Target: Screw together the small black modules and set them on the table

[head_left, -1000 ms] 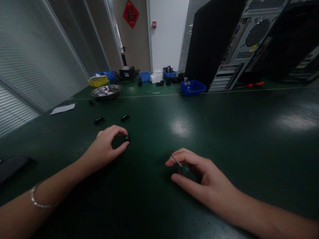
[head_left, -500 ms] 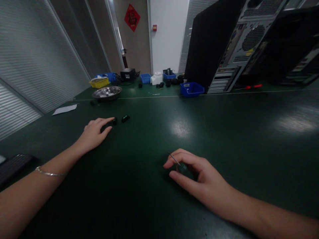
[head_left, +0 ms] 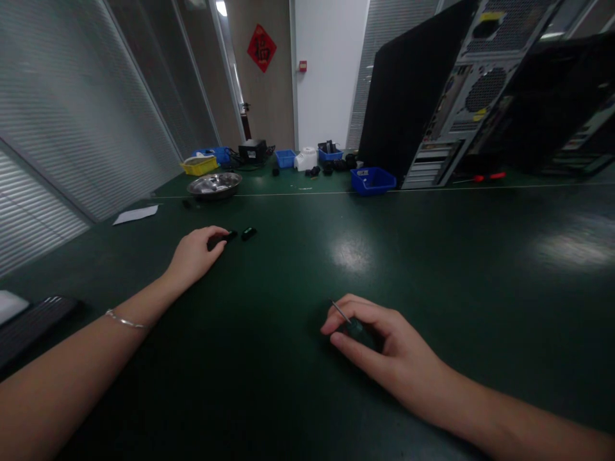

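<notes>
My left hand (head_left: 196, 251) reaches out over the green tabletop, its thumb and fingertips closed at a small black part (head_left: 232, 235). Just right of it lies a second small black piece (head_left: 248, 234) with a greenish patch on top, apart from the fingers. My right hand (head_left: 379, 339) rests nearer to me, fingers curled around a screwdriver (head_left: 354, 328). The dark green handle sits in the palm, partly hidden, and the thin metal shaft points up and left past the index finger.
Across the back stand a steel bowl (head_left: 214, 183), a yellow basket (head_left: 199, 166), a blue bin (head_left: 373, 181) and a tall black computer case (head_left: 416, 89). A red-handled tool (head_left: 485, 177) lies far right. A black keyboard (head_left: 41, 326) is at the left edge.
My left thumb and fingertips have come together on the small black part, where they were apart before. My right hand keeps the screwdriver. The whole view has shifted slightly.
</notes>
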A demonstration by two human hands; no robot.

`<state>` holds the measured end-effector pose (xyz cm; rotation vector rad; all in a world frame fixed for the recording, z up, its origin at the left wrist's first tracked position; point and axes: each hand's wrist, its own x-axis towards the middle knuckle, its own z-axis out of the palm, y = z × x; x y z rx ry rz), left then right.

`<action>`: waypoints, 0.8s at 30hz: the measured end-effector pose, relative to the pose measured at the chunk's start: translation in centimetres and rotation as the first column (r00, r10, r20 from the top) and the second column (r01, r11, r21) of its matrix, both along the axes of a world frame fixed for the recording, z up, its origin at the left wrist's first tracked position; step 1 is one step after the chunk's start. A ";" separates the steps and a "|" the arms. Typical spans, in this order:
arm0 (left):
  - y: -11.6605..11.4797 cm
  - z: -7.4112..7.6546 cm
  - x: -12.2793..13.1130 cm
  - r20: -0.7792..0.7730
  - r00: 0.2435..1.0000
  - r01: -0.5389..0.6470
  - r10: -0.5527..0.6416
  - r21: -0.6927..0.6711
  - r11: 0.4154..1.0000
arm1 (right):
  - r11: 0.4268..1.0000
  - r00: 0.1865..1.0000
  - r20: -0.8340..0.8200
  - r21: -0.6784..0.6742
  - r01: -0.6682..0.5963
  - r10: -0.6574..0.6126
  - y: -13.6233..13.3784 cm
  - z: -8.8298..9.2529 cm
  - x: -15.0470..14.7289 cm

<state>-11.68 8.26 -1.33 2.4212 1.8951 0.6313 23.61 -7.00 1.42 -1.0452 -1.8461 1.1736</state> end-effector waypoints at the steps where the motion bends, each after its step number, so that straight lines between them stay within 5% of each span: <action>1: -0.1 0.1 -0.1 -0.008 1.000 -0.002 0.002 0.011 1.000 | 1.000 1.000 0.001 0.003 0.000 0.000 0.0 0.0 0.0; 13: -0.4 0.3 -0.6 0.022 0.999 -0.044 0.042 0.078 0.996 | 1.000 1.000 -0.014 0.005 -0.013 0.013 0.0 -0.2 0.2; 20: -2.5 1.9 3.3 0.001 0.995 0.096 -0.096 0.068 0.993 | 1.000 0.999 -0.032 -0.004 -0.016 0.016 0.2 -0.1 0.5; 24: -1.2 1.4 5.6 -0.018 0.990 0.141 -0.141 0.030 0.989 | 1.000 0.999 -0.043 -0.005 -0.011 0.011 0.2 -0.3 0.7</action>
